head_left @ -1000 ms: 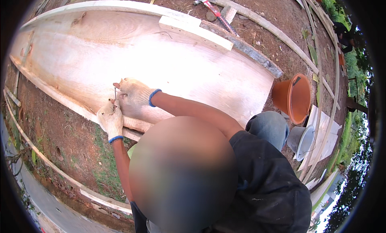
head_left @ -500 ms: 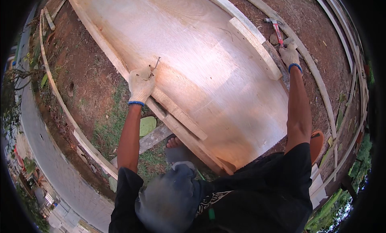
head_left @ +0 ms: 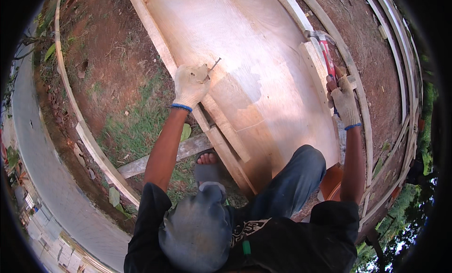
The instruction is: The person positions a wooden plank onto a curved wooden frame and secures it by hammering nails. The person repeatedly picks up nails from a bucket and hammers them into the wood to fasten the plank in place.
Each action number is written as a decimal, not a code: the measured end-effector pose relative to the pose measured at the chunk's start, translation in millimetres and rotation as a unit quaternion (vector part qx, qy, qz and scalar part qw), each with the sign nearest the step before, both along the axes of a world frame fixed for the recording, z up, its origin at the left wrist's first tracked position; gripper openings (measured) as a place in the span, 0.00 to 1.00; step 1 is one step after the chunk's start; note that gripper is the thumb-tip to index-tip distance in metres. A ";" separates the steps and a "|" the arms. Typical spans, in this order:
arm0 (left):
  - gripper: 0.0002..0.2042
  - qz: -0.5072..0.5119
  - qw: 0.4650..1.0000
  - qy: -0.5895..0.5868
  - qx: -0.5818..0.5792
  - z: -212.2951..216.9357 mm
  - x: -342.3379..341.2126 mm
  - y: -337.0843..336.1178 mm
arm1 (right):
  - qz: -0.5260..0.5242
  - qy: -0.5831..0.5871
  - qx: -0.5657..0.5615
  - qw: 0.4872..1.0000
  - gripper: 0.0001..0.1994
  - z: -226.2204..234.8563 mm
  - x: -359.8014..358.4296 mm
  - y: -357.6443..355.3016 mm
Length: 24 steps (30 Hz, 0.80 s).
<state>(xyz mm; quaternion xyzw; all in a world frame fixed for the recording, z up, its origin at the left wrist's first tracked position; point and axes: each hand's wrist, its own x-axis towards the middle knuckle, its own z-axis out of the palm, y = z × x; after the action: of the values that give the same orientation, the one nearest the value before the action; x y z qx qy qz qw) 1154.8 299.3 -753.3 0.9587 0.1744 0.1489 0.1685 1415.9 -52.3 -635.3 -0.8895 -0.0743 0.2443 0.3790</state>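
My left hand [head_left: 192, 86], in a knitted cream glove with a blue cuff, is closed near the left edge of a wide plywood sheet [head_left: 245, 80]. A thin nail [head_left: 215, 64] pokes out from its fingers, angled up to the right. My right hand [head_left: 346, 103], gloved alike with some fingertips bare, grips a claw hammer [head_left: 325, 52] by its red handle. The hammer's head points away from me, by the sheet's right edge. Short wooden battens lie along both edges, one [head_left: 226, 124] just below my left hand and another [head_left: 314, 68] beside the hammer.
A plank [head_left: 181, 150] crosses the grass under the sheet's left side, near my sandalled foot [head_left: 206, 160]. My bent knee [head_left: 301, 167] is over the sheet's near end. Long wooden strips [head_left: 367, 108] lie on red soil at right; a paved path [head_left: 52, 146] curves at left.
My right hand has gripped the hammer and brought it nearer the sheet's right edge. My left hand still holds the nail. My knee has come up over the sheet's near end.
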 end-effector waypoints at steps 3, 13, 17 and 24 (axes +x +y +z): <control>0.07 0.005 1.000 -0.007 -0.021 0.5 0.5 -1.5 | 0.165 0.079 -0.121 0.976 0.29 20.3 -37.2 74.3; 0.06 0.015 0.999 0.013 -0.025 -5.9 -3.9 0.4 | 0.232 -0.018 -0.028 0.972 0.27 -26.0 -51.1 132.6; 0.07 0.005 1.000 0.026 -0.011 1.5 -5.9 -2.5 | 0.278 -0.005 -0.037 0.960 0.27 -24.7 -45.8 124.2; 0.06 0.013 1.000 0.016 -0.008 -15.6 -2.9 1.9 | 0.157 0.019 -0.046 0.986 0.26 -23.7 -54.1 132.4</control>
<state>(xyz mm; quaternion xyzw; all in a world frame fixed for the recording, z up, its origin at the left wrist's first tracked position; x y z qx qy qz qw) 1151.9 301.2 -768.9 0.9572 0.1908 0.1338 0.1717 1361.8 80.0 -659.0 -0.8784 -0.1947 0.3208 0.2960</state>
